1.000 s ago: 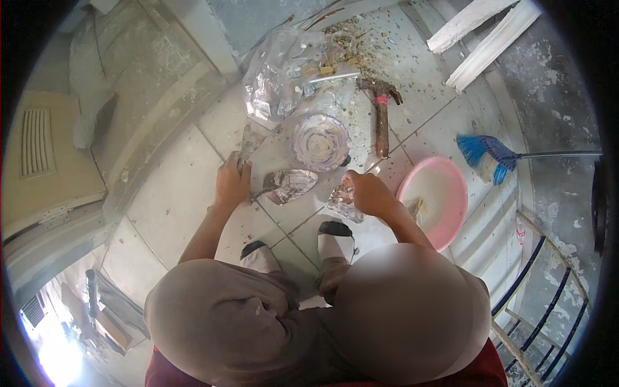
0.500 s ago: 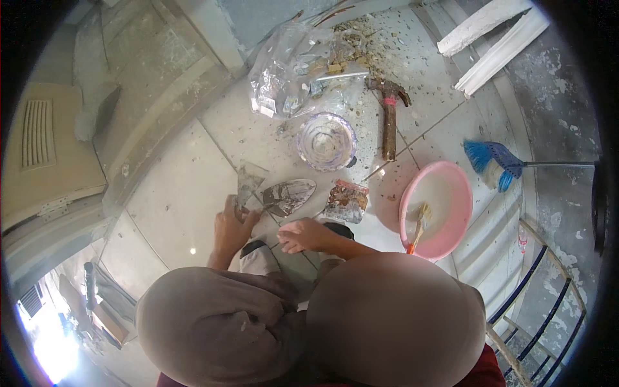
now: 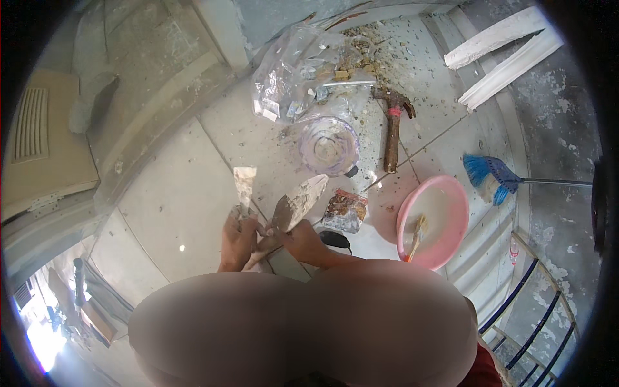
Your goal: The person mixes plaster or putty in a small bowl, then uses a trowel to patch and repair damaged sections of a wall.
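My left hand (image 3: 238, 238) is closed around a putty knife (image 3: 245, 182), its pale, smeared blade pointing away from me. Beside it, my right hand (image 3: 304, 244) grips a pointed trowel (image 3: 302, 201) near the base of the blade. The trowel is tilted off the floor, with whitish material along its blade, and its handle runs down-left toward my left hand. Just right of the trowel lies a torn, stained plastic packet (image 3: 345, 211). Beyond the tools stands a round clear tub (image 3: 329, 147) with a purplish rim.
A pink basin (image 3: 463, 222) at right holds whitish liquid and a paintbrush (image 3: 418, 236). Farther off lie a claw hammer (image 3: 391, 138), a clear plastic bag (image 3: 284, 77), rubble (image 3: 367, 48) and white moulding strips (image 3: 500, 71). A blue broom (image 3: 493, 171) and metal rack (image 3: 541, 309) are at right.
The trowel, lying on the floor before, is now raised and tilted in my right hand. The putty knife in my left hand has turned, its blade now straighter and showing pale smears.
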Demonstrator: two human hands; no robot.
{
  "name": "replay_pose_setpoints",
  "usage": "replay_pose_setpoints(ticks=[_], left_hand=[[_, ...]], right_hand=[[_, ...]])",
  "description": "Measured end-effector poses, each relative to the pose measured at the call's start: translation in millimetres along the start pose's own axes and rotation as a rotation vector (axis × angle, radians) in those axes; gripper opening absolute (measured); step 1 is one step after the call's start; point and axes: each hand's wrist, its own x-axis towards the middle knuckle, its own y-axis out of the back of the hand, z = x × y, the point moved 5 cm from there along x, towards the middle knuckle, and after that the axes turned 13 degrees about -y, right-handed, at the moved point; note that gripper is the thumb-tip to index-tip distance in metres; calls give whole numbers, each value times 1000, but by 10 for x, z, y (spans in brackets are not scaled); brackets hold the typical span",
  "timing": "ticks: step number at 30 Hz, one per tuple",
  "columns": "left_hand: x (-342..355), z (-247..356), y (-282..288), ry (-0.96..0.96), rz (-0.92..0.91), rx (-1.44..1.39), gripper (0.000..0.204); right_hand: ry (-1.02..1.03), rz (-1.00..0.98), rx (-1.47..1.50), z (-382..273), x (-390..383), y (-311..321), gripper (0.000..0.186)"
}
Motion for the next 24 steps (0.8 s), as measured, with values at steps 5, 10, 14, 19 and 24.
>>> replay_pose_setpoints(ticks=[5,10,14,19,24], left_hand=[[373,168,189,-387,11,656,17],[499,400,167,-649,29,1014,27],[502,827,-4,-1062,138,1097,30],[845,445,-727,-307,-326,210,35],[1158,363,-1180,-130,-373,349,40]], right_hand=[[145,-50,-277,-460,-160,412,18],[169,374,-416,-1241,-425,1514,5],[-40,613,-911,-1635,-759,2293,22],[-135,551,-1067,-1811,-1115,2605,29],[-338,613,-1101,-1708,-1791,2781,30]])
